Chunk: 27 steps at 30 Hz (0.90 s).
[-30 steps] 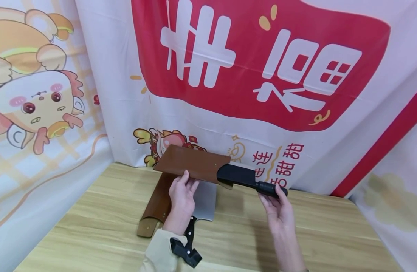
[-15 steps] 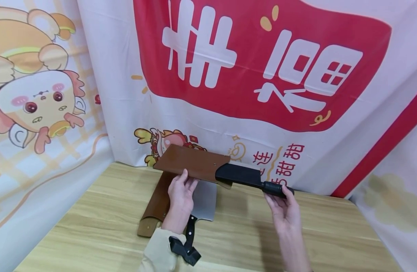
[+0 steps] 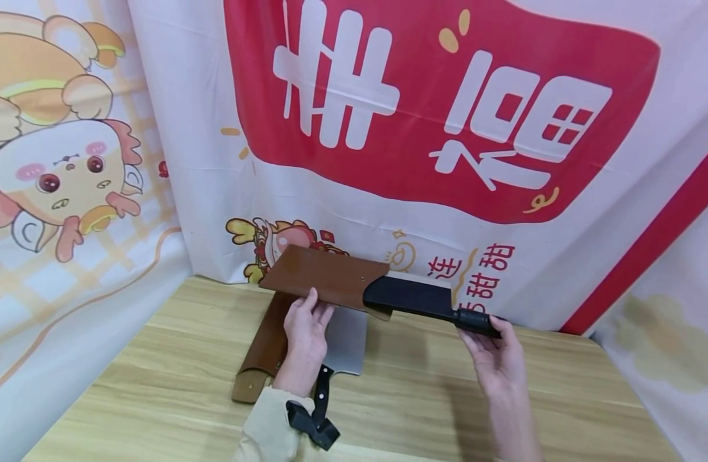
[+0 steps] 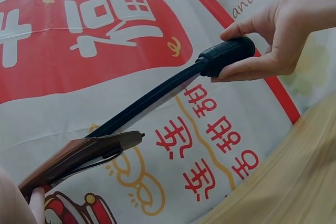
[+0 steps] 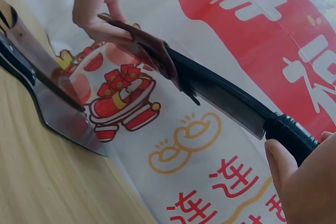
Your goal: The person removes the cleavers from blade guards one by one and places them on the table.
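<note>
My left hand [image 3: 307,327] holds a brown leather sheath [image 3: 325,274] by its lower edge, thumb in front. Partly inside that sheath is a cleaver [image 3: 414,296] with a black blade, its bare part showing to the right. My right hand [image 3: 500,359] pinches the cleaver's black round handle [image 3: 477,323] between thumb and fingers. Both things are in the air above the table. In the right wrist view, the sheath's mouth [image 5: 170,66] stands around the blade, and the far part of the blade is hidden in it.
On the wooden table [image 3: 411,410] lie a second cleaver [image 3: 348,340] with a bare steel blade and a riveted black handle, and another brown sheath [image 3: 264,356] beside it. They are partly behind my left arm. A printed cloth [image 3: 354,179] hangs close behind.
My right hand has moved to the right with the handle, and more of the black blade shows outside the sheath. The left hand and sheath have stayed nearly in place.
</note>
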Tool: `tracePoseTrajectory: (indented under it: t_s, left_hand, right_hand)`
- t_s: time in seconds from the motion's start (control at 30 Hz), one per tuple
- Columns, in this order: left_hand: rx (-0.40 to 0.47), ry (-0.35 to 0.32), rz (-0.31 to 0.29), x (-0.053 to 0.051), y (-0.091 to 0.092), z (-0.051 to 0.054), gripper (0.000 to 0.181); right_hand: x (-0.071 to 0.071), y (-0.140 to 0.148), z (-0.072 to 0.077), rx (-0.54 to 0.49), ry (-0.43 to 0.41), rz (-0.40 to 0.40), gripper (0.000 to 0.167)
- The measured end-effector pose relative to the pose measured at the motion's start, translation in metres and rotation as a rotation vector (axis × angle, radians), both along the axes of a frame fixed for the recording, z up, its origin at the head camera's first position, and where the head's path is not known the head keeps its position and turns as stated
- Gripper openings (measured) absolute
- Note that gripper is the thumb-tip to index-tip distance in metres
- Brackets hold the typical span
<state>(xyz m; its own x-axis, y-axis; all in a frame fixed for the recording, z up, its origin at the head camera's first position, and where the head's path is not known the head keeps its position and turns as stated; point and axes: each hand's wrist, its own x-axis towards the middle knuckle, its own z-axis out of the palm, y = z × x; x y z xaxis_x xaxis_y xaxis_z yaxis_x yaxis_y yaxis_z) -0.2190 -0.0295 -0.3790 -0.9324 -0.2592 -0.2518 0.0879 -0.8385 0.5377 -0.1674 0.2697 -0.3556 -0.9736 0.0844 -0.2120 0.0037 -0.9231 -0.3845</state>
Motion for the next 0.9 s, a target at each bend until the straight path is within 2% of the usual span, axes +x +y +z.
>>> tracePoseTrajectory:
  t_s: [0.2,0.33,0.53,0.67,0.9]
  left_hand:
    - [-0.001,-0.010,0.035,-0.003,-0.004,0.001,0.014]
    - [0.003,-0.004,0.044,-0.004,-0.008,0.002,0.013]
    - [0.015,-0.003,0.051,-0.006,-0.012,0.002,0.011]
    - [0.006,0.003,0.057,-0.007,-0.012,0.001,0.010]
    - [-0.050,0.017,-0.008,-0.001,0.000,0.000,0.012]
  right_hand:
    - [0.001,0.009,0.002,-0.033,-0.003,0.002,0.006]
    - [0.002,0.017,0.004,-0.084,-0.011,-0.015,0.005]
    - [0.004,0.027,0.007,-0.155,-0.082,-0.047,0.010]
    - [0.006,0.032,0.010,-0.208,-0.093,-0.069,0.010]
    - [0.006,0.036,0.015,-0.305,-0.147,-0.120,0.021]
